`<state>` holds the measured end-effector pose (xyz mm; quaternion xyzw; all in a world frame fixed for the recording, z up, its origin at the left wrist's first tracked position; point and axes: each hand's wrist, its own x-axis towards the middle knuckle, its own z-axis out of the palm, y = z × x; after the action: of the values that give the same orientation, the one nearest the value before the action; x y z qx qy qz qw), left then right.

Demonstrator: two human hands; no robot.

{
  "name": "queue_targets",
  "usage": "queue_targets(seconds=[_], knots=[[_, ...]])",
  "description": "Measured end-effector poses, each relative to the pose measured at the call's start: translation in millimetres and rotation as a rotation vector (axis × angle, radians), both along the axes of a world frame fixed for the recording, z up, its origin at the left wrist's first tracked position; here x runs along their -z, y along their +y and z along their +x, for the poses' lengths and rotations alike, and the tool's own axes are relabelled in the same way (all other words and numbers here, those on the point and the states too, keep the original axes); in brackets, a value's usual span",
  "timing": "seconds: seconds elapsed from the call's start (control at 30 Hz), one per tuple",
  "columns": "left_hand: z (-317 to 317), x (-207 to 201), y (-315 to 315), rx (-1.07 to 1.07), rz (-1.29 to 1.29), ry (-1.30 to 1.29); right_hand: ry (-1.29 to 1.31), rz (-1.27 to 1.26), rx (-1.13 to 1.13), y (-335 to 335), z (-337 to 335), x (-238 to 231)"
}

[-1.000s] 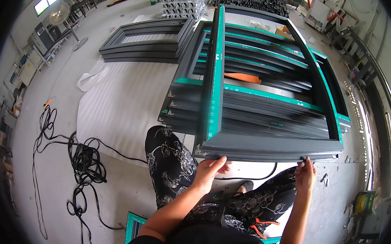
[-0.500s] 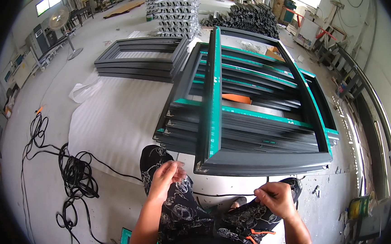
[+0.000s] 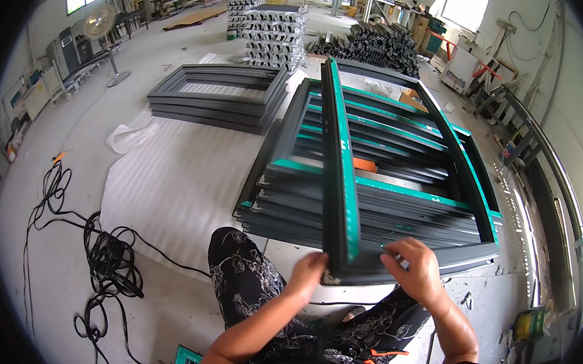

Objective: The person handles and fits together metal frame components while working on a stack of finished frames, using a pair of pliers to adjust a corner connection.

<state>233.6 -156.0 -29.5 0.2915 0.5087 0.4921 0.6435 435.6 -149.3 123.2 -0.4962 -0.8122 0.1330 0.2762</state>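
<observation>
A dark grey rectangular frame with green film strips (image 3: 349, 178) lies on top of a stack of similar frames (image 3: 285, 192) in front of me. At its near left corner is my left hand (image 3: 306, 277), fingers curled and tips against the corner; what they pinch, if anything, is hidden. My right hand (image 3: 414, 271) is over the frame's near bar, just right of that corner. Its thumb and index finger are drawn together; anything between them is too small to make out. Orange-handled pliers (image 3: 380, 362) rest by my lap.
A lower stack of grey frames (image 3: 218, 99) sits on white foam sheeting (image 3: 170, 184) at the far left. Tangled black cable (image 3: 111, 255) covers floor on the left. Behind stand stacked metal profiles (image 3: 275, 38) and a fan (image 3: 100, 25). A long rail (image 3: 547, 157) runs along the right.
Both hands have moved forward, from above my knees to the frame's near left corner. The left hand now touches that corner. The view has shifted slightly.
</observation>
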Motion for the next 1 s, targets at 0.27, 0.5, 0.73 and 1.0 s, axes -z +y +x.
queue_targets(seconds=[0.27,0.5,0.73,1.0], knots=[[132.9,16.3,-60.7,0.533,-0.215,-0.433,-0.39,-0.122,0.12,65.2,19.1,10.5],[115.4,15.7,-9.7,0.67,-0.214,-0.359,-0.288,-0.283,0.278,70.4,35.0,28.4],[70.9,-1.6,114.2,0.221,0.037,-0.164,-0.213,-0.253,0.309,65.9,35.5,31.3],[68.6,-8.6,150.9,0.087,0.059,-0.144,-0.13,-0.308,0.303,63.2,33.4,25.6]])
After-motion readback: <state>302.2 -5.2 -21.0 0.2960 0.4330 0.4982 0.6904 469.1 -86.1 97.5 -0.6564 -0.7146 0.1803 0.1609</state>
